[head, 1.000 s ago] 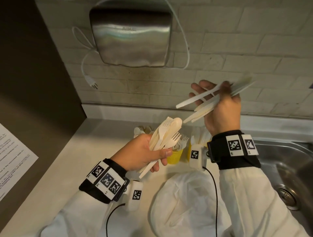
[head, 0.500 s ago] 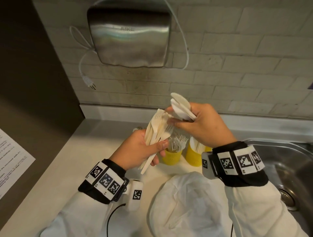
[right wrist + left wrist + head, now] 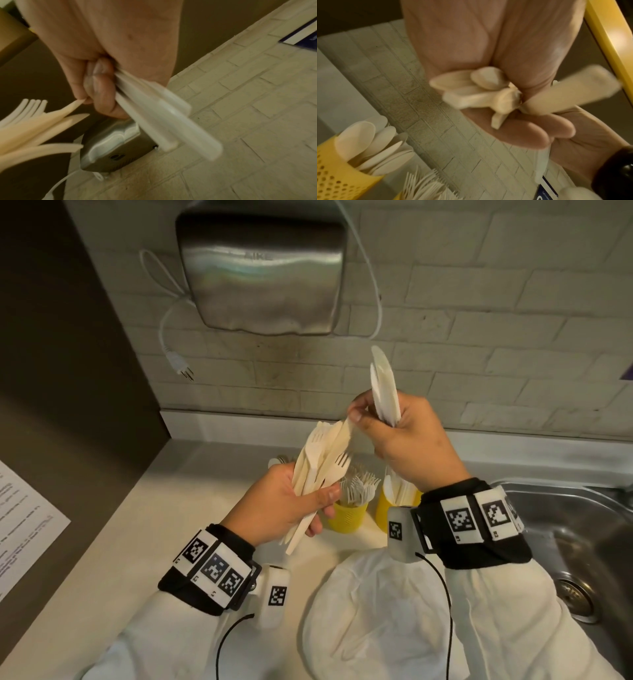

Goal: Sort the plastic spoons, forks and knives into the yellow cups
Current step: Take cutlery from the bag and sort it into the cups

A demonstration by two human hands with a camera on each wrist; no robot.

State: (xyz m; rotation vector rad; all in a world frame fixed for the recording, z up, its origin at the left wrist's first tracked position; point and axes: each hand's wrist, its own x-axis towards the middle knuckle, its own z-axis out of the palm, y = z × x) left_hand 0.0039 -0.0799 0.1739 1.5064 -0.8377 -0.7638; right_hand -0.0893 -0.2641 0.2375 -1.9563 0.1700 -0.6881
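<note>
Now your right hand [image 3: 407,440] has turned the white knives [image 3: 385,386] it clutches from lying nearly flat half a second ago to standing almost upright, blades toward the wall, while its thumb and forefinger pinch the tip of one piece in the mixed bundle [image 3: 322,463]. A second back that hand was off to the right, well apart from the bundle. Your left hand [image 3: 287,508] has barely shifted: its fingers stay wrapped round the bundle of forks and other cream cutlery, handles poking out below the palm.

Behind and below your hands the yellow cups [image 3: 347,515] stand on the counter [image 3: 144,529], as before. One holds forks, tines up; the one to its right, partly hidden by your right wrist, holds white pieces; the left wrist view shows a perforated cup of spoons [image 3: 335,174].

On the steel hand dryer [image 3: 260,272] faint embossed letters read roughly "AIKE". The printed sheet [image 3: 24,529] at the left carries text too blurred to read.
</note>
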